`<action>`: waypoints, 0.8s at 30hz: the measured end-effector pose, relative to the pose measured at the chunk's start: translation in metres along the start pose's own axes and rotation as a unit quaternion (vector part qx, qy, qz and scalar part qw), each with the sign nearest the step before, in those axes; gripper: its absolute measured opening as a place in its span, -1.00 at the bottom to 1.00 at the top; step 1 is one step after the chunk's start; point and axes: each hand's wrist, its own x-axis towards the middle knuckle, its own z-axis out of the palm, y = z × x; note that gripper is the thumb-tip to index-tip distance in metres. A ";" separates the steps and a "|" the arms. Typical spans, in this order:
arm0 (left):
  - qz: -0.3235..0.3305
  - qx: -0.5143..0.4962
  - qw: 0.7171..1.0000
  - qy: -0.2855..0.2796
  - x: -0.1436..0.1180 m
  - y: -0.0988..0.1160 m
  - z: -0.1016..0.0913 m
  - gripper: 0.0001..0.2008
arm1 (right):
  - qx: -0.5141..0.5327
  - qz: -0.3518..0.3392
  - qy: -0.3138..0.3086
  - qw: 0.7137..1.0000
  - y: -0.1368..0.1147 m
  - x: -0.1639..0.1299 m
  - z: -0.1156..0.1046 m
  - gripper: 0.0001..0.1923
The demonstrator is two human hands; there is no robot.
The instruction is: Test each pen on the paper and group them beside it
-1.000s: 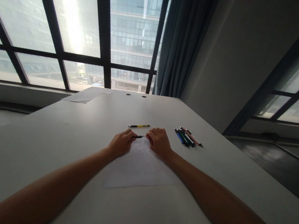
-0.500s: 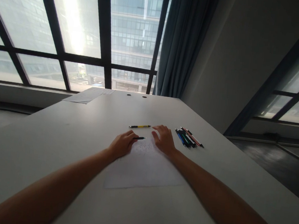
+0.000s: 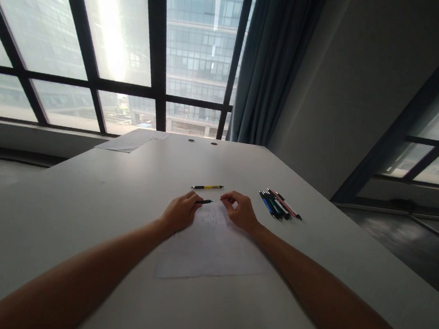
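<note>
My left hand [image 3: 180,211] is closed around a dark pen [image 3: 206,201], whose pale tip points right. Facing it, my right hand [image 3: 241,211] has thumb and forefinger drawn into a pinch, a short gap from the pen's tip. Something tiny may be between those fingertips, too small to make out. Under both hands lies a white sheet of paper [image 3: 210,252] with scribbled marks near its far edge. Just beyond the hands a yellow and black pen [image 3: 207,187] rests on the table.
To the right of my right hand lies a bunch of several pens [image 3: 278,206] in blue, green, black, white and pink. More paper sheets [image 3: 122,143] lie at the white table's [image 3: 103,189] far left edge. Two round discs [image 3: 214,143] sit at the far end, near the curtain [image 3: 263,69].
The fingers of my right hand have closed from spread into a pinch close to the pen's tip. My left hand still holds the dark pen. The view has shifted slightly.
</note>
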 end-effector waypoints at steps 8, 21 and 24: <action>0.008 -0.005 1.000 -0.001 0.000 -0.001 0.001 -0.82 | 0.020 -0.004 -0.002 1.000 -0.009 -0.004 0.008 -0.88; 0.071 -0.037 0.997 -0.009 -0.001 -0.002 -0.001 -0.80 | -0.029 -0.043 -0.049 0.997 -0.006 -0.005 0.012 -0.83; 0.077 -0.034 0.996 -0.015 -0.001 0.000 -0.002 -0.79 | -0.082 -0.048 -0.076 0.993 -0.006 -0.005 0.012 -0.73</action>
